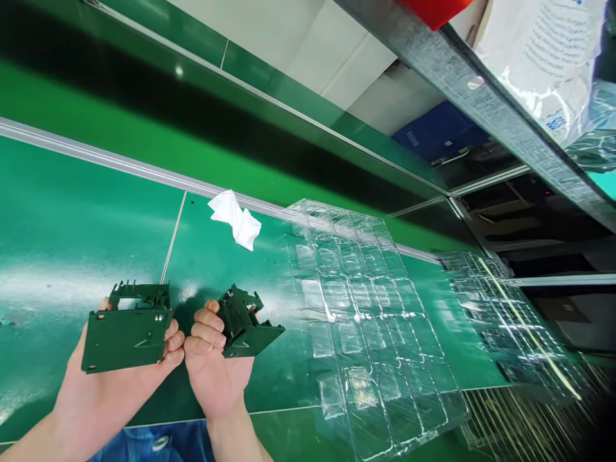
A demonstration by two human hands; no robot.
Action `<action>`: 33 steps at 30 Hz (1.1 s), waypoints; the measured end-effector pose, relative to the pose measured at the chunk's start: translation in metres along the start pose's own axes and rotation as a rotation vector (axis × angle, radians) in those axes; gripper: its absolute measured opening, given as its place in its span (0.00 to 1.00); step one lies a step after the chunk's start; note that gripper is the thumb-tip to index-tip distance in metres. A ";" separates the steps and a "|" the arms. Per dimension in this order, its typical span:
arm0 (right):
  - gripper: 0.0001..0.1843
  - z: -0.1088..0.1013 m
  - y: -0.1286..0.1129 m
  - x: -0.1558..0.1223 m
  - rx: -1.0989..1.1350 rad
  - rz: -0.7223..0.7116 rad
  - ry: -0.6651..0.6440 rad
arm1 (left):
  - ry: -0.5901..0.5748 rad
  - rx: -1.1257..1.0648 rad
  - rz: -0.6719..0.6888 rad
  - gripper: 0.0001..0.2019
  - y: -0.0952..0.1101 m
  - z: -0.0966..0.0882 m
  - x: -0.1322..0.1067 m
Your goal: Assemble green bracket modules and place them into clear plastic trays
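A dark green plastic housing [126, 340] rests in my left hand [103, 391], its broad flat face turned up toward me. Small posts and a cut-out show along its far edge, and my fingers wrap round its right side. My right hand [216, 372] grips a second dark green plastic housing [248, 324], which is tilted so that its open, detailed side shows. Both hands are close together above the green table [43, 256], and the two housings are apart from each other.
Right of my hands lies a clear plastic tray [375, 333] with many compartments. A crumpled white tissue [235, 218] is near the table's back rail. More clear trays [510, 321] stand farther right. A metal shelf beam [462, 64] crosses the upper right, with a plastic bag [553, 58] above it.
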State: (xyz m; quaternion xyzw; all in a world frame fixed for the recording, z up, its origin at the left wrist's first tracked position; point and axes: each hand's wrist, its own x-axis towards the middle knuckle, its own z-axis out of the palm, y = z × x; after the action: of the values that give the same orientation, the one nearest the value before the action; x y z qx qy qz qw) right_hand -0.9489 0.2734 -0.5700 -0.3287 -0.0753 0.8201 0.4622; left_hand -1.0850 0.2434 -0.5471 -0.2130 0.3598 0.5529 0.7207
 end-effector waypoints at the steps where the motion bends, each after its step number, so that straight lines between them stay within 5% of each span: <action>1: 0.30 0.000 0.000 0.000 -0.006 -0.011 -0.007 | -0.034 0.073 0.051 0.24 0.002 -0.006 0.002; 4: 0.30 -0.002 -0.008 0.001 -0.011 -0.053 -0.027 | -0.168 0.519 0.384 0.23 0.014 -0.024 0.008; 9: 0.28 -0.016 -0.038 -0.002 -0.123 -0.312 -0.095 | -0.459 1.553 1.319 0.19 0.028 -0.031 0.021; 12: 0.28 -0.026 -0.053 -0.011 -0.338 -0.435 -0.205 | -0.670 1.929 1.475 0.18 0.019 -0.032 0.035; 17: 0.29 -0.024 -0.060 -0.041 -0.716 -0.534 -0.370 | -0.532 1.963 1.057 0.32 0.013 -0.040 0.033; 20: 0.26 -0.012 -0.064 -0.058 -0.992 -0.584 -0.508 | -0.452 1.670 0.702 0.27 0.027 -0.030 0.005; 23: 0.22 -0.003 -0.072 -0.064 -1.201 -0.611 -0.674 | -0.472 1.277 0.207 0.19 0.038 -0.009 -0.020; 27: 0.22 0.003 -0.087 -0.057 -1.324 -0.611 -0.913 | -0.525 0.863 -0.348 0.17 0.035 0.007 -0.021; 30: 0.21 0.009 -0.097 -0.046 -1.419 -0.552 -1.140 | -0.563 0.694 -0.573 0.18 0.027 0.007 -0.013; 33: 0.23 0.015 -0.102 -0.036 -1.442 -0.504 -1.351 | -0.565 0.606 -0.653 0.16 0.021 0.002 -0.008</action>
State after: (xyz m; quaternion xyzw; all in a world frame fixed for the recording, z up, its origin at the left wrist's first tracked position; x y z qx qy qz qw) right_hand -0.8735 0.3045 -0.4982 0.0282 -0.8636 0.4724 0.1742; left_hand -1.1053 0.2458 -0.5373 0.0614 0.2099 0.2064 0.9537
